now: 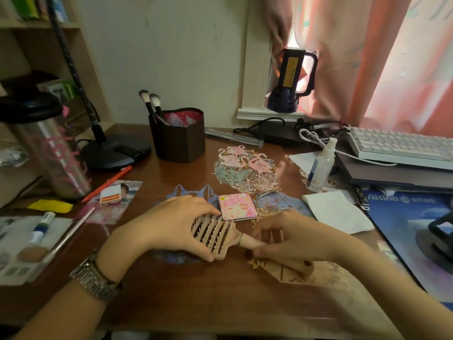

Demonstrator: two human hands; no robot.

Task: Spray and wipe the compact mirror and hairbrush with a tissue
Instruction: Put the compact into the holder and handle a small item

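A beige hairbrush lies bristles-up near the desk's front middle. My left hand grips its head from the left. My right hand is closed around its handle, whose end sticks out below the fingers. Just beyond the brush, a pink square compact mirror lies shut and flat on the desk. A folded white tissue rests to the right of the mirror. Behind the tissue stands a clear spray bottle, upright and untouched.
A brown heart-shaped brush holder stands at the back, a steel tumbler at the left, a lamp base between them. A white keyboard on a stack and a blue mouse pad fill the right side. Photos, pens and paper cutouts lie around.
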